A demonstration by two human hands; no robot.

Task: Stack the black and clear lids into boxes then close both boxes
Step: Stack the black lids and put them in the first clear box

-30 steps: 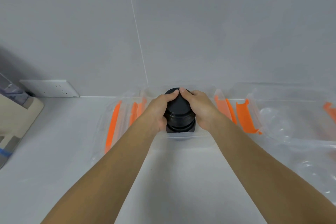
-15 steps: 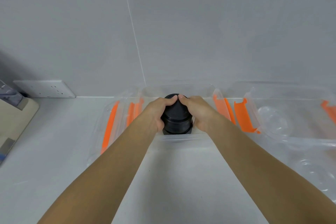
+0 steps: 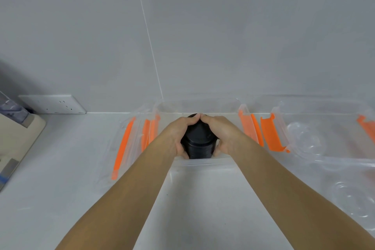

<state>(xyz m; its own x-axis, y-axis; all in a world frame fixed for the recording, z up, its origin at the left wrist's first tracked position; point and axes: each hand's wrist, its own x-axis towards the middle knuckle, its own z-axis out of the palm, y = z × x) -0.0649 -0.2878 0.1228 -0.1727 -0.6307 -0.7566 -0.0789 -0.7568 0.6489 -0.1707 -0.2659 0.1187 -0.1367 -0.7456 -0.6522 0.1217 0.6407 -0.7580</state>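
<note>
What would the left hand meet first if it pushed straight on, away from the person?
Probably the far wall of the clear plastic box, past the black lid stack the left hand grips; depth is unclear.

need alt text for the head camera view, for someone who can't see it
Both hands, left hand and right hand, clasp a stack of black lids inside a clear box on a white counter. Another clear box with orange latches sits to the right.
</note>
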